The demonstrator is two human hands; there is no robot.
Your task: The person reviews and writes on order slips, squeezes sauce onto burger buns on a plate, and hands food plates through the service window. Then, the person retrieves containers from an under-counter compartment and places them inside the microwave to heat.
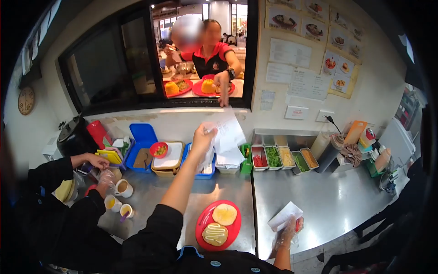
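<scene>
My left hand [203,139] is stretched toward the serving window, its fingers closed on a white paper slip [230,134]. A person's hand [222,86] reaches down through the window just above the slip; whether it touches is unclear. In a clear plastic glove, my right hand [287,233] grips a folded white paper [285,216] low over the counter, with something red showing at its fingers. Between my arms lies a red oval plate [204,218] with two bun halves: a plain bun half [225,214] and a sauced bun half [215,234] striped with pale sauce.
Metal trays [273,157] of chopped toppings line the wall. Bottles [329,153] stand farther right. At left, a co-worker's hands [102,169] are near several cups [123,188]. Red plates [200,89] of food rest on the window ledge. Papers [226,157] fill a holder below.
</scene>
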